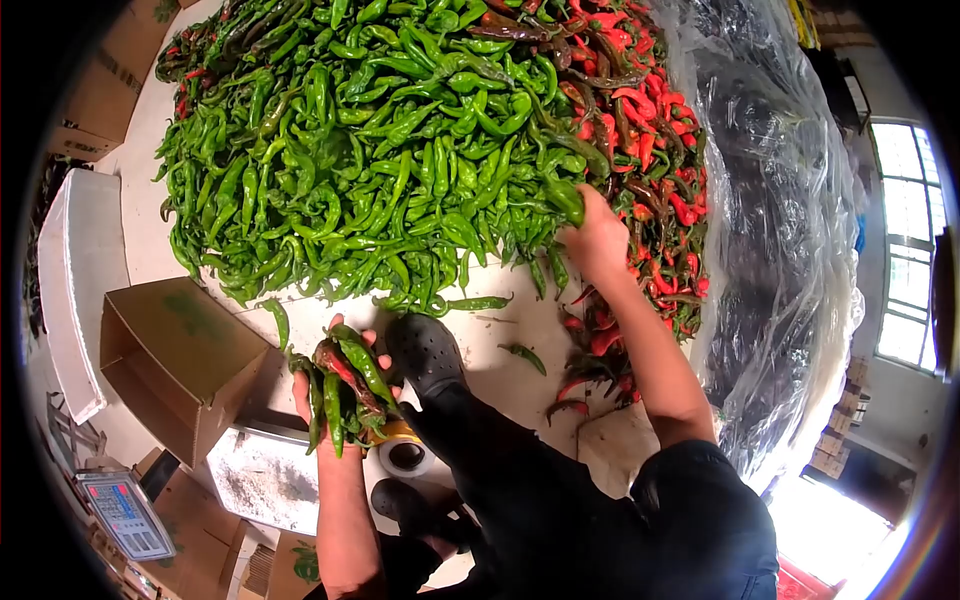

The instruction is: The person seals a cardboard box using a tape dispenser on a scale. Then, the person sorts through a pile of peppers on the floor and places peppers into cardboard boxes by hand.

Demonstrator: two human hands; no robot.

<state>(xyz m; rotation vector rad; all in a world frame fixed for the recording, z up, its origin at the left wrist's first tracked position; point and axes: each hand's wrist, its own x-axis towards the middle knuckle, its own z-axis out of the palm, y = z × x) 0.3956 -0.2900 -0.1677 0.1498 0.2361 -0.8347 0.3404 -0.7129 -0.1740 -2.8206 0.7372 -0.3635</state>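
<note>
A bunch of chili peppers (345, 385), mostly green with one dark reddish, lies in my left hand (303, 395), its fingers curled round them. My right hand (598, 240) reaches to the right edge of the green pepper pile (380, 150). Its fingers are closed on a green pepper (565, 203). Just to the right of that hand lies a heap of red and dark peppers (650, 120). A loose green pepper (523, 357) rests on the pale floor below the pile.
An open cardboard box (185, 350) stands left of my left hand, with a white foam box (80, 270) beyond it. At lower left is a digital scale display (125, 515). Clear plastic sheeting (770, 200) covers a stack on the right. My black clog (427, 352) touches the pile's edge.
</note>
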